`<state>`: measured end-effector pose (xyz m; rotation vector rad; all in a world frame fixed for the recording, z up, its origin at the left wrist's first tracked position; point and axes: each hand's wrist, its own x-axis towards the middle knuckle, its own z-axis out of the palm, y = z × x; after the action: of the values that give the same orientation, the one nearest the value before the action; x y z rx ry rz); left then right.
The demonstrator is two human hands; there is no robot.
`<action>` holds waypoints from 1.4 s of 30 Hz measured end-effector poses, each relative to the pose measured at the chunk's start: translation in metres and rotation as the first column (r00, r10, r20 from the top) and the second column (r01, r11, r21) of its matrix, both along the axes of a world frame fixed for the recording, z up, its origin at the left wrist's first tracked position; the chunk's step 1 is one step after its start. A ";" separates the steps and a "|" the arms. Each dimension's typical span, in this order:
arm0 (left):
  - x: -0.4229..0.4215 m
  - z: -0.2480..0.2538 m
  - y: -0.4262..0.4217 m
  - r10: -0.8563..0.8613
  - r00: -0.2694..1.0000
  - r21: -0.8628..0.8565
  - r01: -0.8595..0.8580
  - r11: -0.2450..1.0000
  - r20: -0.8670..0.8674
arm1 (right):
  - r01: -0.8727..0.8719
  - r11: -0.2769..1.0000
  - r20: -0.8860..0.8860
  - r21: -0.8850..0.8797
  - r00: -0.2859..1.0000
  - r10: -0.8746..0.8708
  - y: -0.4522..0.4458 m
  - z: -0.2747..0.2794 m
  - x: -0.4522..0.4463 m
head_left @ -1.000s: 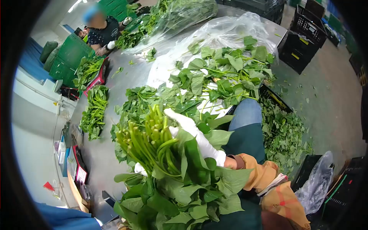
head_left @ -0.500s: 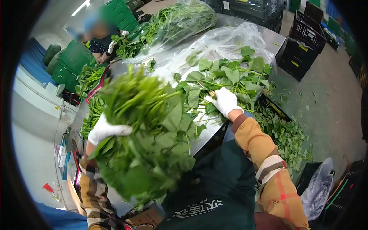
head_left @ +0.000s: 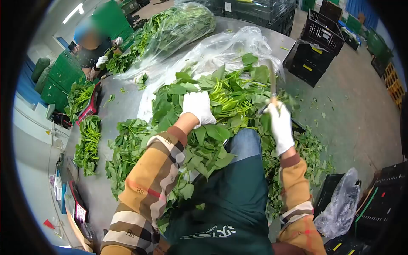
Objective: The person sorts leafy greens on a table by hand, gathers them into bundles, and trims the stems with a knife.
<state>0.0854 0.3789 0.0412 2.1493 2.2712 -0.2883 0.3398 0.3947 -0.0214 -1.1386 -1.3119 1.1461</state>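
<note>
My left hand (head_left: 198,108), in a white glove, is closed on a bunch of leafy green stems (head_left: 225,100) lying on the table near its front edge. The stem ends point to the right. My right hand (head_left: 280,127), also gloved, grips the handle of a knife (head_left: 272,78) to the right of the bunch; its blade points up and is blurred. Loose leafy greens (head_left: 127,146) lie left of my left arm. Under and behind the bunch spreads a clear plastic sheet (head_left: 238,44).
A co-worker (head_left: 90,51) handles greens at the far left. Another bunch (head_left: 88,144) lies on the metal table (head_left: 111,121). Red scales (head_left: 90,106) stand at the left. Black crates (head_left: 312,61) stand beyond the right edge. Leaf scraps (head_left: 316,148) cover the floor at right.
The bunch has moved from my left side to the table's middle, pressed down by my left hand. My right hand has lifted the knife from the greens and moved right.
</note>
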 end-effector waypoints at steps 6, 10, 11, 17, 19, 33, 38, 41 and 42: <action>-0.011 0.005 0.004 -0.046 0.999 -0.175 0.045 0.984 -0.004 | -0.093 0.996 0.287 0.006 0.954 0.087 -0.061 -0.024 -0.069; -0.011 -0.002 0.004 -0.056 0.998 -0.172 0.052 0.984 -0.018 | -0.104 0.994 0.388 -0.019 0.916 0.103 -0.078 -0.035 -0.090; -0.012 -0.002 0.004 -0.050 0.999 -0.170 0.047 0.984 -0.016 | -0.100 0.994 0.399 0.048 0.914 0.073 -0.078 -0.042 -0.095; -0.012 -0.003 0.004 -0.011 1.000 -0.187 0.010 0.982 -0.003 | -0.181 0.982 0.644 0.058 0.759 0.102 -0.050 -0.048 -0.109; -0.012 -0.006 0.002 -0.020 1.000 -0.163 0.016 0.987 -0.021 | -0.229 0.972 0.686 0.049 0.716 0.135 -0.040 -0.038 -0.111; -0.014 -0.037 -0.007 -0.027 1.000 0.025 0.027 0.999 -0.011 | -0.223 0.954 0.788 -0.202 0.542 0.293 -0.065 -0.032 -0.103; -0.013 -0.033 -0.010 -0.002 1.000 0.040 0.002 0.999 -0.010 | -0.182 0.975 0.830 -0.126 0.519 0.204 -0.145 -0.047 -0.074; -0.009 -0.015 -0.007 0.086 0.996 -0.040 -0.086 0.995 -0.003 | -0.235 0.924 0.765 -0.301 0.518 0.381 -0.184 -0.038 -0.041; -0.013 -0.022 -0.010 0.032 0.999 0.037 -0.031 0.999 -0.013 | -0.156 0.968 0.783 -0.196 0.569 0.250 -0.181 -0.032 -0.037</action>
<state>0.0725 0.3690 0.0194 2.1328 2.3331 -0.2639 0.3029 0.2135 -0.0532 -1.7351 -2.1517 0.8586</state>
